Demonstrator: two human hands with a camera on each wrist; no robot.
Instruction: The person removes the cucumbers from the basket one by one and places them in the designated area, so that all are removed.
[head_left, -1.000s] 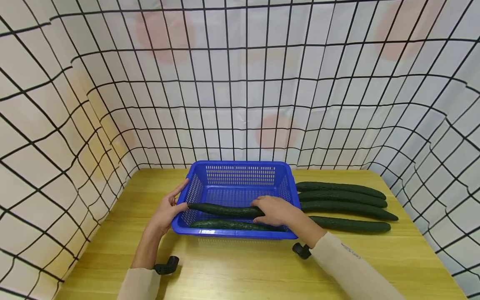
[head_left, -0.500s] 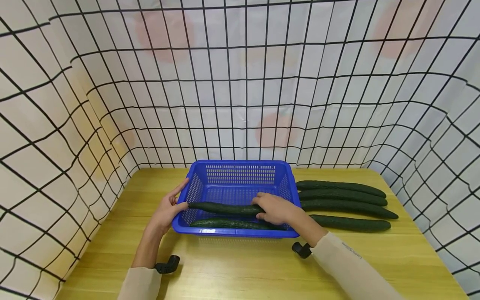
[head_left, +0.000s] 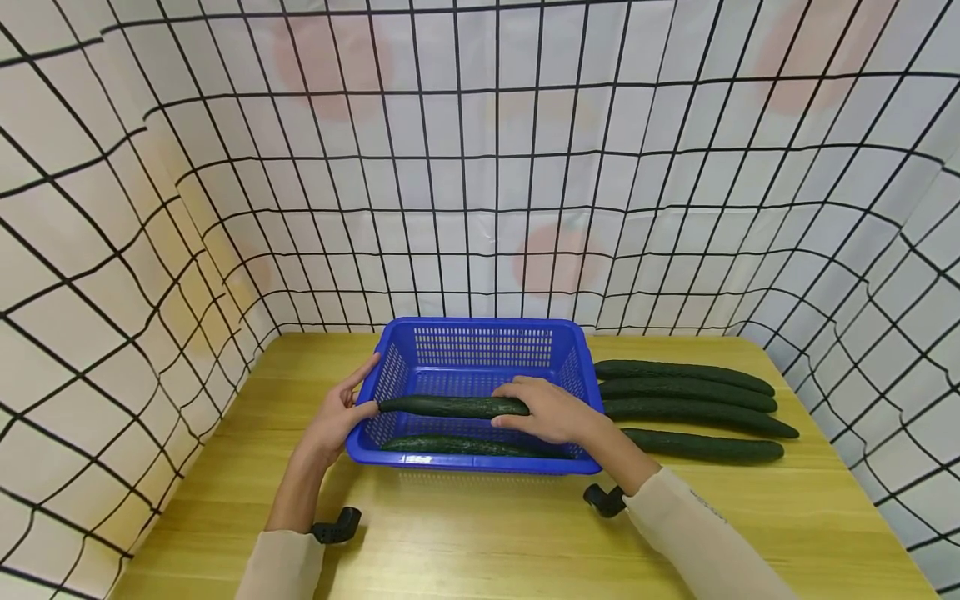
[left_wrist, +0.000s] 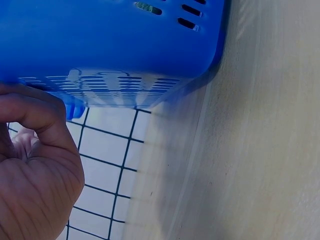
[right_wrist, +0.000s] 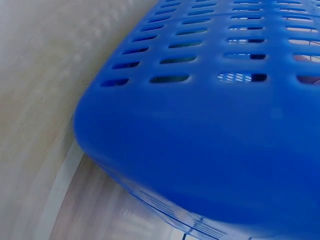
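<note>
My left hand [head_left: 327, 427] grips the left rim of a blue plastic basket [head_left: 468, 463], its thumb beside the left tip of a long dark-green cucumber [head_left: 442, 406]. My right hand [head_left: 551, 410] reaches over the right side of the basket and holds that cucumber near its right end, level across the inside. A second cucumber [head_left: 457, 446] lies along the basket's front wall, behind the held one from the far side. In the left wrist view my curled left hand [left_wrist: 37, 165] is at the basket wall [left_wrist: 100, 40]. The right wrist view has only the slotted wall [right_wrist: 175, 130], with the hand hidden.
Several more cucumbers [head_left: 697, 408] lie side by side on the wooden table [head_left: 465, 542] right of the basket. Black wire mesh [head_left: 495, 156] with white sheeting behind it encloses the back and sides.
My right hand has shifted slightly left and away from me with the cucumber, widening the gap to the one at the front wall. The left hand stays on the rim.
</note>
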